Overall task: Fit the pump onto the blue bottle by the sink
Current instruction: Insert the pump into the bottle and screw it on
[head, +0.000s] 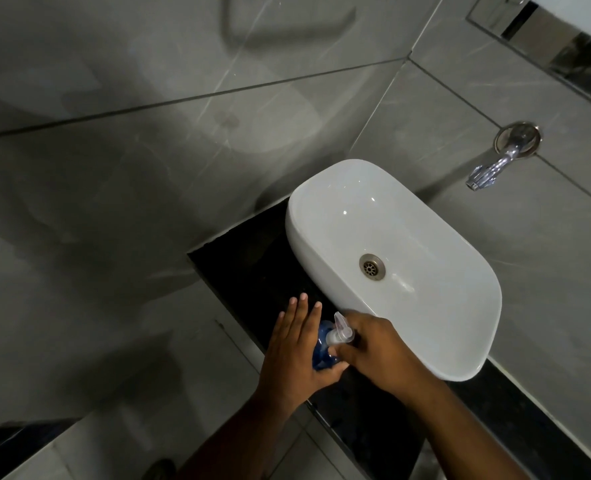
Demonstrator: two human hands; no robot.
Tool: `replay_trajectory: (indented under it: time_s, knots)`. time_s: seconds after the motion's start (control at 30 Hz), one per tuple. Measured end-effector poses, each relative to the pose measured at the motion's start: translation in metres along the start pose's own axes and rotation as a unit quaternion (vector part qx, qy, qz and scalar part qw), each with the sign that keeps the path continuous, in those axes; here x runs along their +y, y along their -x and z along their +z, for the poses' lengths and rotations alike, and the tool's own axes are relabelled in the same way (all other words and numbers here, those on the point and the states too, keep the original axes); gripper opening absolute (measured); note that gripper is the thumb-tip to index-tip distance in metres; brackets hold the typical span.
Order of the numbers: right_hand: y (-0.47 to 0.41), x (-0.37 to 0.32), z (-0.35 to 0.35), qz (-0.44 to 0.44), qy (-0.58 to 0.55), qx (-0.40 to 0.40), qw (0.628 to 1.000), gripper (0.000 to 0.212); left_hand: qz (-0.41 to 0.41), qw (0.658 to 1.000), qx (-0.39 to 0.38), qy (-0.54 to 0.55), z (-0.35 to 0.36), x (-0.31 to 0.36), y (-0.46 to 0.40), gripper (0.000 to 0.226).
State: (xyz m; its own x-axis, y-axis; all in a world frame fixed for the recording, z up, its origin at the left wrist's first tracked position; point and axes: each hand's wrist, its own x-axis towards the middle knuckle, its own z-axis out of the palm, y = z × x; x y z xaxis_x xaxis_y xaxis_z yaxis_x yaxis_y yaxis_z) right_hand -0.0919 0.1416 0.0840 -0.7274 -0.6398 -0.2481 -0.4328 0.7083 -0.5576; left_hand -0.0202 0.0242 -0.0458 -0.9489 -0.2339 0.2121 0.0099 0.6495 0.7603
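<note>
A small blue bottle (323, 355) stands on the black counter (252, 251) just left of the white sink (322, 216). My left hand (296, 351) cups the bottle from the left, fingers stretched out and thumb under its near side. A clear plastic pump (339, 330) sits on top of the bottle's neck, its nozzle pointing away from me. My right hand (377, 351) grips the pump's collar from the right. Most of the bottle's body is hidden between the two hands.
A chrome tap (495, 164) sticks out of the grey tiled wall to the right of the sink. The basin has a metal drain (372, 267). The counter's front edge runs below my arms, with grey floor tiles to the left.
</note>
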Motion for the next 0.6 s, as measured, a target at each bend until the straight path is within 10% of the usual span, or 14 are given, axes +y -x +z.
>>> replay_trajectory:
  time_s: [0.6]
  knots:
    - [-0.015,-0.015,-0.012,-0.017,0.128,-0.047,0.991,0.027,0.004,1.0,0.002,0.018,-0.002,0.0,0.0,0.105]
